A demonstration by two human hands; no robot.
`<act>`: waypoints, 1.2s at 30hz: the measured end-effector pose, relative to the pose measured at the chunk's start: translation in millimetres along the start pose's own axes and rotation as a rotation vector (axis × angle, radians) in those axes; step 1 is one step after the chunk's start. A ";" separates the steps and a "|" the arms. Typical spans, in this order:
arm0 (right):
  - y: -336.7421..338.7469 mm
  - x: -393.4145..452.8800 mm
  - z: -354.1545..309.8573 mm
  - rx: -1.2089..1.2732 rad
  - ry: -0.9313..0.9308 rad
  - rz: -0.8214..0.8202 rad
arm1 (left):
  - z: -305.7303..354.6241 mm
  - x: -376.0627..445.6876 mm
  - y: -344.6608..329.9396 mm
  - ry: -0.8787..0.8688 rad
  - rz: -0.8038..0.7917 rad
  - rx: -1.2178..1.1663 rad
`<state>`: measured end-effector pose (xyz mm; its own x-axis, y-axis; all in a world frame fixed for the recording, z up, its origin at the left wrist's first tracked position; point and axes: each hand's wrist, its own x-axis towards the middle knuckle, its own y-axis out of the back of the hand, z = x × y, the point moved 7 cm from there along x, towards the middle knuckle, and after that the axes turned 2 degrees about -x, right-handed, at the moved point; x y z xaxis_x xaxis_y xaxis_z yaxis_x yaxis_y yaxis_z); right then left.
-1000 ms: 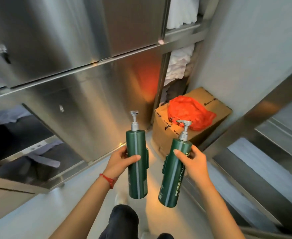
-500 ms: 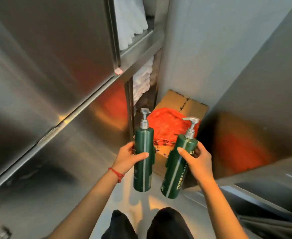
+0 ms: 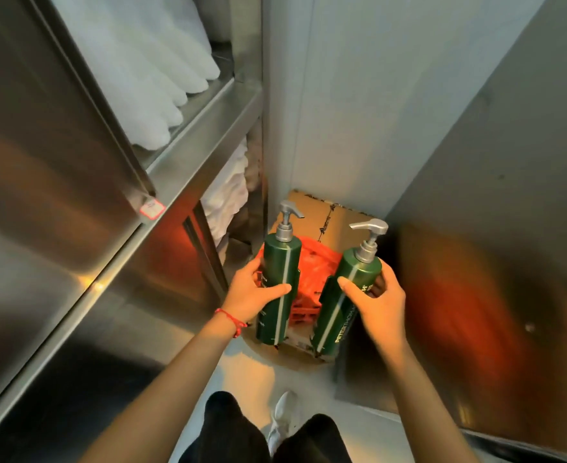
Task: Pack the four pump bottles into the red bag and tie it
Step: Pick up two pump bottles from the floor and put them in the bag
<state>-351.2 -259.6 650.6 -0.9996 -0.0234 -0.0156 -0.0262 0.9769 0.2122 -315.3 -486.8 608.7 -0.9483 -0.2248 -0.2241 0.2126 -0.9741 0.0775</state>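
I hold two dark green pump bottles with silver pump heads, both upright. My left hand (image 3: 253, 294) grips the left bottle (image 3: 280, 282) around its middle. My right hand (image 3: 377, 297) grips the right bottle (image 3: 347, 295), which tilts slightly to the right and bears white lettering. Behind and between them lies the crumpled red bag (image 3: 312, 272) on top of a brown cardboard box (image 3: 339, 217) on the floor. The bottles hang just above the box's near side and hide much of the bag. No other pump bottles show.
A steel cabinet (image 3: 58, 202) fills the left, with stacked white towels (image 3: 148, 75) on its open shelf and more below. A grey wall (image 3: 375, 95) stands behind the box. A steel panel (image 3: 496, 255) closes in the right. My legs and a white shoe (image 3: 284, 417) are below.
I have walked closer to the corner; the box and red bag now sit directly behind the bottles. Both hands kept their grip and moved forward with the bottles.
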 end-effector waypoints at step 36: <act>-57.0 159.7 193.2 -0.156 -0.018 0.113 | -125.1 215.6 -75.8 -0.068 -0.101 0.213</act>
<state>-507.4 -277.9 447.2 -0.9960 0.0897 -0.0002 0.0835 0.9281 0.3628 -506.4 -464.6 433.0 -0.9775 -0.1168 -0.1755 0.0678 -0.9624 0.2630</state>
